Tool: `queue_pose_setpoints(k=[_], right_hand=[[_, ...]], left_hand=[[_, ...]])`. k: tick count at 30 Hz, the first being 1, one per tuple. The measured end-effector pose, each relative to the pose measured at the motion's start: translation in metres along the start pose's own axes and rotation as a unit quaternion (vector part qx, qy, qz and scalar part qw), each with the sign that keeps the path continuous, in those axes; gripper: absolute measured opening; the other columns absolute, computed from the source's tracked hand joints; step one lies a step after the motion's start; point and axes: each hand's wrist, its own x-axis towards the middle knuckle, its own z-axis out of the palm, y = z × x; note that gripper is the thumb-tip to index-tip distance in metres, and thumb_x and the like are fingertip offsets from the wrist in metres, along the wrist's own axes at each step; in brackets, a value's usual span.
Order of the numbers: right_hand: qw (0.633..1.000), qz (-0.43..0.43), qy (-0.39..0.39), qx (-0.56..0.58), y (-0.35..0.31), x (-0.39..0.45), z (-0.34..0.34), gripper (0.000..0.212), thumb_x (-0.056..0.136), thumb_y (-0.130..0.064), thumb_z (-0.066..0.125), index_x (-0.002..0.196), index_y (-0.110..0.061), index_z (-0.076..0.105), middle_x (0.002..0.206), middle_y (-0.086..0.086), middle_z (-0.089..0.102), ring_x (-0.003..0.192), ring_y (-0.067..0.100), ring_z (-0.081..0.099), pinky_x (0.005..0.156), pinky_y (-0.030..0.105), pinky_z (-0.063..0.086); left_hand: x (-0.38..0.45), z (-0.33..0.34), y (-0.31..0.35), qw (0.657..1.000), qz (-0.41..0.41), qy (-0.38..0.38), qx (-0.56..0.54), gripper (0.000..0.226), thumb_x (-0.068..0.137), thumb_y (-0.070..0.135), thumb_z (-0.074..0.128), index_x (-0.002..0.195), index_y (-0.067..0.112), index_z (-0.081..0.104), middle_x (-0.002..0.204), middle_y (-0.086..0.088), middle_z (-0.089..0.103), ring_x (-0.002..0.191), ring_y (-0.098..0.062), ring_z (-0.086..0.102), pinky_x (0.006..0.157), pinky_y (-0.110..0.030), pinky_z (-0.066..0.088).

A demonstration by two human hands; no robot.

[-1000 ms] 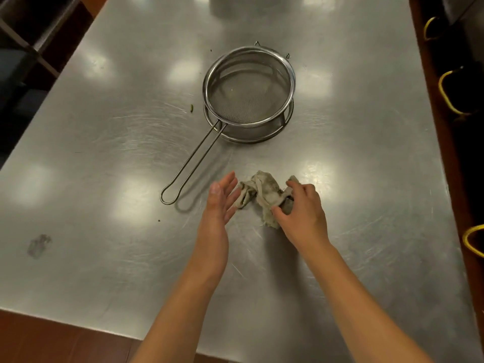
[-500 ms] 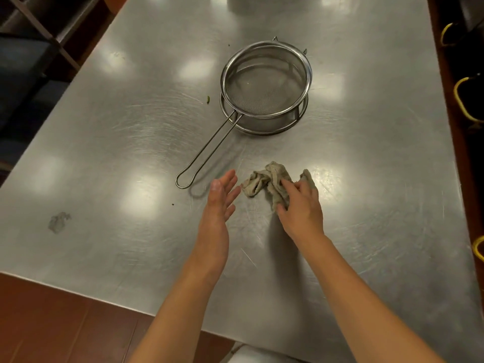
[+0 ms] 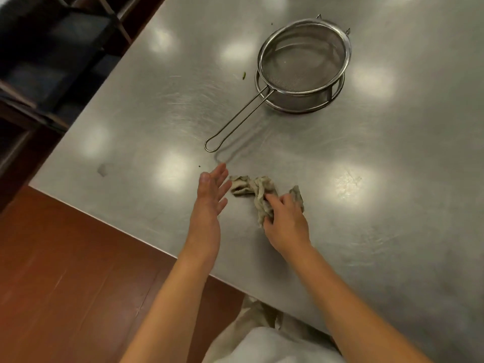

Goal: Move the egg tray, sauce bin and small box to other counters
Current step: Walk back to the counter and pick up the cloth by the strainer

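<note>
My right hand (image 3: pixel 284 218) pinches the crumpled rag (image 3: pixel 258 189), which stretches leftward toward my left hand (image 3: pixel 210 195), fingers straight, just beside it.

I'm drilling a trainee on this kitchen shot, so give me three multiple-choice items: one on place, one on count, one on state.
1. Where does the rag lie?
A. inside the strainer
B. on the steel counter, between the hands
C. on the floor

2. How many mesh strainers are on the counter?
A. one
B. two
C. three

3. What is the right hand doing?
A. hanging idle
B. gripping the rag
C. holding the strainer handle

Answers: B, the left hand is just beside it; A, only one shows; B, fingers curl into the cloth.
</note>
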Motion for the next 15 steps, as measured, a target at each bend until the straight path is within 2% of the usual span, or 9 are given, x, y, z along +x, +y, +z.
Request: queue_pose_setpoints(k=[2,5,7,9,12,15], right_hand=[[1.000,-0.014,-0.012,0.002,-0.005,-0.014,0.009,0.055,0.094,-0.023,0.058,0.147,-0.025,0.045,0.128,0.006,0.048,0.115,0.029,0.048,0.087,0.038,0.048],[1.000,-0.018,-0.021,0.003,-0.009,-0.024,0.015,0.057,0.095,-0.023,0.056,0.150,-0.024,0.042,0.128,0.006,0.047,0.116,0.028,0.048,0.089,0.038,0.047],[1.000,0.000,-0.018,0.006,-0.008,-0.025,0.012,0.058,0.095,-0.023,0.057,0.150,-0.025,0.041,0.129,0.007,0.047,0.116,0.027,0.049,0.091,0.039,0.047],[1.000,0.024,-0.006,0.003,-0.006,-0.026,0.010,0.057,0.094,-0.024,0.058,0.150,-0.026,0.043,0.128,0.007,0.047,0.116,0.028,0.049,0.091,0.040,0.048],[0.998,0.066,0.025,-0.001,-0.008,-0.033,0.010,0.056,0.094,-0.024,0.057,0.148,-0.026,0.045,0.126,0.009,0.048,0.122,0.030,0.046,0.089,0.042,0.049],[0.994,0.097,0.047,-0.016,-0.018,-0.040,0.016,0.054,0.095,-0.025,0.056,0.147,-0.024,0.044,0.127,0.010,0.047,0.129,0.032,0.039,0.087,0.043,0.050]], left_hand=[[-0.009,-0.009,-0.005,1.000,-0.011,0.019,-0.007,0.051,0.105,0.049,0.012,0.133,0.031,0.051,0.143,0.007,0.053,0.134,-0.012,0.051,0.120,-0.045,0.029],[-0.021,-0.025,-0.012,1.000,-0.007,0.027,-0.010,0.055,0.099,0.059,0.017,0.133,0.031,0.051,0.146,0.006,0.052,0.134,-0.013,0.050,0.119,-0.045,0.030],[-0.027,-0.035,-0.014,0.999,-0.001,0.030,-0.017,0.059,0.093,0.068,0.024,0.131,0.034,0.052,0.146,0.007,0.052,0.134,-0.012,0.051,0.118,-0.042,0.032],[-0.029,-0.046,-0.015,0.999,0.006,0.032,-0.022,0.061,0.087,0.065,0.021,0.130,0.034,0.052,0.146,0.007,0.053,0.134,-0.012,0.051,0.118,-0.041,0.032],[-0.027,-0.064,-0.015,0.999,0.010,0.022,-0.030,0.054,0.099,0.060,0.017,0.131,0.032,0.051,0.147,0.004,0.052,0.135,-0.014,0.050,0.119,-0.045,0.030],[-0.024,-0.084,-0.018,0.999,0.009,-0.002,-0.032,0.057,0.096,0.062,0.018,0.131,0.033,0.052,0.145,0.006,0.052,0.134,-0.013,0.051,0.119,-0.044,0.030]])
